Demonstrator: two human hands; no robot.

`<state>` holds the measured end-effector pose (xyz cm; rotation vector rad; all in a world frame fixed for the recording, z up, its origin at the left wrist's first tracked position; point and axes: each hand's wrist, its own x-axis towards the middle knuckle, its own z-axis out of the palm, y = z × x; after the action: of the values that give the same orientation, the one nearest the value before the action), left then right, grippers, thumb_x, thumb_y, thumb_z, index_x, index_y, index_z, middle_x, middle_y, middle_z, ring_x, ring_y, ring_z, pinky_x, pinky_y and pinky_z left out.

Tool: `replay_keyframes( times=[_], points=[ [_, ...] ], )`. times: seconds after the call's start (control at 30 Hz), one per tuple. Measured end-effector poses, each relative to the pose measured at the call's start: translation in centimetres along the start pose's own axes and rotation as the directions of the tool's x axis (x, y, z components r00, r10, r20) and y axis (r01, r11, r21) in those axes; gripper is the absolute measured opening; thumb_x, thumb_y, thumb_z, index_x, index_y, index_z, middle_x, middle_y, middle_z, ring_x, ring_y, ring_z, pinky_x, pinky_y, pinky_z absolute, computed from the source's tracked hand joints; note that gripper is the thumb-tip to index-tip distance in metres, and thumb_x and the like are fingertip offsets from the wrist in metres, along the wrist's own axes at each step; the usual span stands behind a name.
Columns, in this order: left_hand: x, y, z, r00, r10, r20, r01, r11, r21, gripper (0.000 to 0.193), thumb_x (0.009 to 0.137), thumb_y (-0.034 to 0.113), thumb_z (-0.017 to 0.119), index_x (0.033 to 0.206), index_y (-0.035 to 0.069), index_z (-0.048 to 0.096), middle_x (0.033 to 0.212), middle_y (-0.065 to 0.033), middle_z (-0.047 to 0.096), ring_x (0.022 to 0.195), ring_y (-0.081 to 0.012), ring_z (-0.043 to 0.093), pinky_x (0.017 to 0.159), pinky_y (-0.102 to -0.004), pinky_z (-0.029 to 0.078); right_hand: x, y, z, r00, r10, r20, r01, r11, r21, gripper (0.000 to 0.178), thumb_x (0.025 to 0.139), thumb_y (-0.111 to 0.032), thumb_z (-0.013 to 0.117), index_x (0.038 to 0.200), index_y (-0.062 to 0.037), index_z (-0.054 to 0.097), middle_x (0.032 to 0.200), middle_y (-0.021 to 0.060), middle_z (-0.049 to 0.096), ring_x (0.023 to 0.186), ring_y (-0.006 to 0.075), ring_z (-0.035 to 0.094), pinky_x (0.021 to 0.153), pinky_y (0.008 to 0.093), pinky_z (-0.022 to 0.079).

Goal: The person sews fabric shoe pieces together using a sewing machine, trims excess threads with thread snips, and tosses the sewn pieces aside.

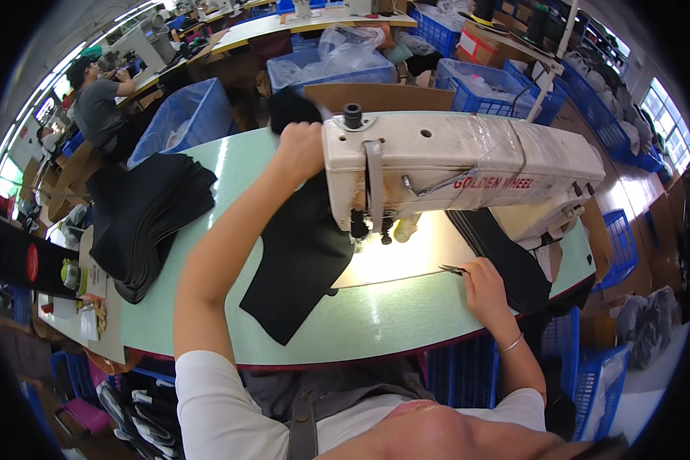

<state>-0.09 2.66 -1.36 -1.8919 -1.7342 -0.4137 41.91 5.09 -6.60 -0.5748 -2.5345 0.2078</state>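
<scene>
While the right hand (484,290) is gripping snips (454,269), the left hand's (303,149) hold unclear, the cloth (299,261) is looking soft, best taken by its edge.

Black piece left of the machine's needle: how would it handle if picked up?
The black piece will probably flex when lifted, since it looks like thin sheet material. It's likely light, given that thinness. It shouldn't roll: it lies broad and flat on the green table.

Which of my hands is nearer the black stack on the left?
Left: your left hand is right of the stack, by the sewing machine; your right hand is much farther right.
</scene>
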Motion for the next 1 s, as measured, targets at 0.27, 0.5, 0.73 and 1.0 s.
replay_keyframes(
  times=[0.27,0.5,0.73,1.0],
  points=[
    [-11.2,9.3,-10.2,0.823,-0.568,-0.012,0.547,0.798,-0.253,0.013,0.081,0.014,0.066,0.086,0.005,0.058,0.073,-0.0128,0.064,0.067,-0.0304,0.065,0.057,-0.0385,0.049,5.5,-12.3,-0.4,0.974,0.003,0.227,-0.112,0.876,0.47,0.025,0.088,-0.008,0.059,0.112,-0.0009,0.055,0.083,0.0129,0.056,0.066,0.0266,0.06,0.061,0.037,0.049],
    [-12.3,10.3,-8.6,0.782,-0.584,-0.217,0.445,0.767,-0.462,0.011,0.079,0.01,0.065,0.086,0.005,0.059,0.077,-0.012,0.063,0.065,-0.0293,0.063,0.056,-0.0363,0.051,11.5,-15.7,4.8,0.895,-0.413,-0.166,0.347,0.881,-0.321,0.035,0.076,-0.005,0.064,0.109,0.0046,0.059,0.083,0.0053,0.052,0.06,0.0112,0.058,0.044,0.0224,0.047],
    [-12.2,10.8,-8.5,0.75,-0.627,-0.209,0.485,0.737,-0.471,0.009,0.076,0.005,0.065,0.082,0.003,0.059,0.073,-0.0108,0.061,0.061,-0.0247,0.061,0.055,-0.0326,0.049,12.8,-16.6,6.7,0.888,-0.402,-0.223,0.314,0.884,-0.345,0.034,0.075,-0.004,0.063,0.108,0.0046,0.059,0.081,0.0054,0.052,0.054,0.0099,0.057,0.044,0.0206,0.047],
    [-13.2,9.9,-10.6,0.759,-0.605,-0.24,0.506,0.78,-0.368,0.014,0.077,0.005,0.066,0.088,0.005,0.058,0.072,-0.0091,0.06,0.06,-0.0231,0.061,0.055,-0.0318,0.049,10.9,-16.0,4.4,0.893,-0.385,-0.231,0.397,0.918,0.006,0.031,0.079,-0.007,0.066,0.108,0.0029,0.06,0.084,0.0083,0.055,0.061,0.0186,0.06,0.049,0.026,0.049]
  ],
)
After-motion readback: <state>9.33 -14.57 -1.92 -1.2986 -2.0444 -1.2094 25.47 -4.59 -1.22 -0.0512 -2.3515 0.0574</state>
